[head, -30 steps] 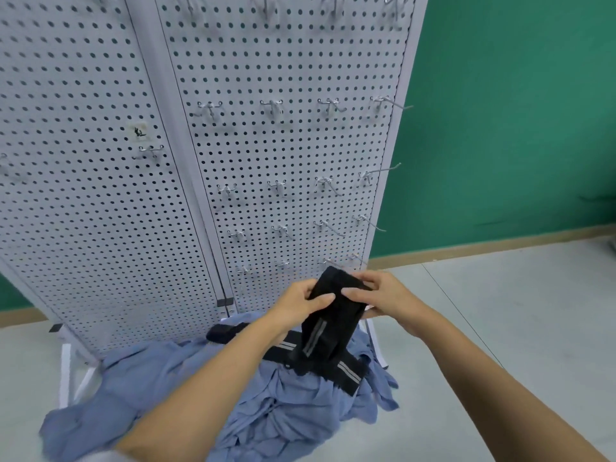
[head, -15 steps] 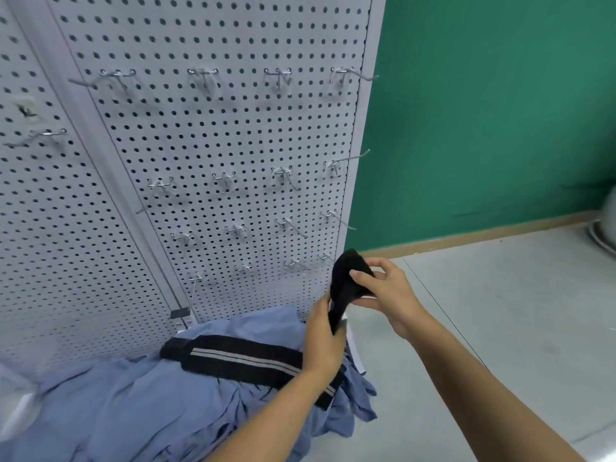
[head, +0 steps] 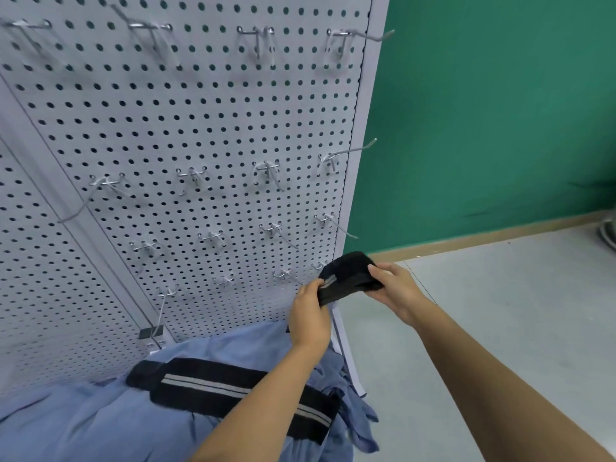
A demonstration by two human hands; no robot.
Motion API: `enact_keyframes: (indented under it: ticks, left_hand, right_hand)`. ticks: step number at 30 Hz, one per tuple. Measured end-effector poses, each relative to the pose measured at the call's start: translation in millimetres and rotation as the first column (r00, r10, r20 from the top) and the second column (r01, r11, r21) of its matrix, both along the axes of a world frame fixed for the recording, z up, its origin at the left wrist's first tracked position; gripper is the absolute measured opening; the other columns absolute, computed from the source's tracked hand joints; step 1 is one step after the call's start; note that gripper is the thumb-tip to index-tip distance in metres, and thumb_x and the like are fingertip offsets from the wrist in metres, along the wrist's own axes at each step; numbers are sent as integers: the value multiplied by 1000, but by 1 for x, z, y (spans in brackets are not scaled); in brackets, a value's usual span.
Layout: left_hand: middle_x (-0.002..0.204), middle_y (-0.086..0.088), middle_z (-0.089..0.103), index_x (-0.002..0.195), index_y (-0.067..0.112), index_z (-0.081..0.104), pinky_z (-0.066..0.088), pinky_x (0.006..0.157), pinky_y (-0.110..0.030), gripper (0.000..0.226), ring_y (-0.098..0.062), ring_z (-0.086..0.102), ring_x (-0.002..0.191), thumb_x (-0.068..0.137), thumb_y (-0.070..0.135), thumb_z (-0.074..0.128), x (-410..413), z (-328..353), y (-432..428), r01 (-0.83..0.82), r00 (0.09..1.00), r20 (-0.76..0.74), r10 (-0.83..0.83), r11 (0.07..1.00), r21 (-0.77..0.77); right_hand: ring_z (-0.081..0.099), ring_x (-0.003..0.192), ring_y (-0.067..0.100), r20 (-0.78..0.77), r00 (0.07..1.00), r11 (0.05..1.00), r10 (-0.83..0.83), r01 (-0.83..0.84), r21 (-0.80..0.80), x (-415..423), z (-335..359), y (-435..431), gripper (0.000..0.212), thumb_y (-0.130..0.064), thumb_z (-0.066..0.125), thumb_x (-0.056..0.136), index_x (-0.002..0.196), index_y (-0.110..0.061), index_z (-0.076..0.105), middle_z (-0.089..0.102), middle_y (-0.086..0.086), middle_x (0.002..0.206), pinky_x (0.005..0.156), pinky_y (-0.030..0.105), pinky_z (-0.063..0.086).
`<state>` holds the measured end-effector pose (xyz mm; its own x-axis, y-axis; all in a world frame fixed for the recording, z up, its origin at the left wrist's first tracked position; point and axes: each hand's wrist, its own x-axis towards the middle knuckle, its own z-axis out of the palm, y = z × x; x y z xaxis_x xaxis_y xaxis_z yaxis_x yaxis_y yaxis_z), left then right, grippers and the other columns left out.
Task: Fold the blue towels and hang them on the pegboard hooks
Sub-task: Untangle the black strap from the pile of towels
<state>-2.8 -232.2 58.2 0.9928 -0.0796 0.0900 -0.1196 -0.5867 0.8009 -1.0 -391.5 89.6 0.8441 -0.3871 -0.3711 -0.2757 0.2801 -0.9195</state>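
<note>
The left hand (head: 310, 315) and right hand (head: 396, 291) each pinch a folded black cloth (head: 350, 278); below them, the left forearm (head: 260, 395) hides part of the cropped blue towels (head: 100, 425).

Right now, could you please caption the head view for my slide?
Left hand and right hand grip a black band beside the pegboard, above blue cloth and another striped band.

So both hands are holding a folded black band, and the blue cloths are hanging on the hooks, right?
Not quite. The left hand and right hand do hold the folded black band, but the blue cloths are not on the hooks: they lie heaped on the floor at the foot of the pegboard. The head view shows it.
</note>
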Motion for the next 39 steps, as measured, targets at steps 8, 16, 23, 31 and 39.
enact_keyframes:
  ticks: [8,16,23,31,39]
  left_hand:
    - [126,2,53,134,22,48,48,93,-33,54,-17,55,110,84,25,70,11,-13,7,174,985,-12,-175,984,-26]
    - [121,6,57,128,23,54,48,85,-28,36,-13,55,107,93,22,60,5,-8,7,191,979,83,-188,981,-32]
    - [126,4,54,128,21,51,49,82,-34,35,-18,55,109,93,25,58,9,1,0,150,986,62,-154,986,71]
    - [118,-1,62,117,16,59,49,86,-33,27,-21,60,101,91,22,62,-9,20,52,287,955,-121,-272,948,140]
    - [102,0,62,107,14,65,47,89,-31,20,-19,59,99,87,13,64,-14,26,190,290,945,-247,-214,898,330]
  right_hand:
    - [46,114,8,-17,914,552,405,-259,-793,-35,-17,7,57,1,57,85,136,-21,45,44,-12,126,96,21,39]
    - [61,99,20,41,916,345,400,-109,-932,-22,-16,10,33,0,52,90,116,-16,64,64,-1,115,87,40,52]
    - [61,97,21,-114,941,384,318,-238,-892,-13,-15,14,34,0,50,89,116,-17,62,66,4,111,87,41,51]
    - [59,101,14,-80,932,336,354,-207,-919,-60,21,44,28,-7,58,91,117,-18,62,64,-2,115,89,33,50]
    - [61,91,18,-193,797,331,573,-440,-835,-88,-14,143,24,-7,59,87,110,-13,65,67,2,105,87,33,50]
